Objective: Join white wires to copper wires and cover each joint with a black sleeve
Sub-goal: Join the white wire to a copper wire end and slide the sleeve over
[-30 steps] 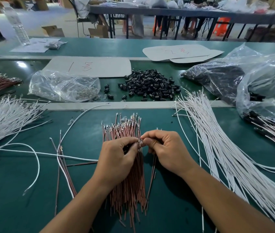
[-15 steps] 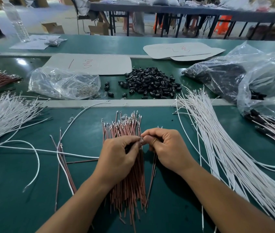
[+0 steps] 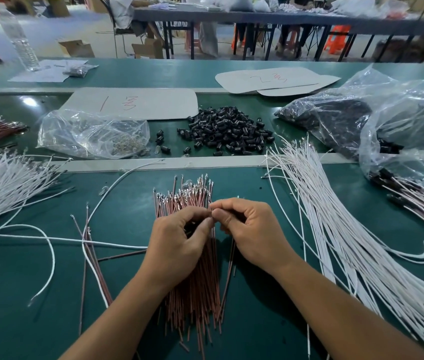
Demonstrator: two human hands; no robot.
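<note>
Your two hands meet fingertip to fingertip over the copper wire bundle.

Your left hand and right hand each have a narrow pinching grip, closed where thumbs and forefingers touch. One white wire runs in sideways from the left under your left hand, and one copper wire hangs from your right hand back toward you. The bundle's long axis runs straight away from you, metal tips at the far end. The white wire fan to your right slants from far-left to near-right. All this lies on the green table, with a black sleeve pile beyond the bundle and a clear bag left of it. Behind is a workroom with another long table.
</note>
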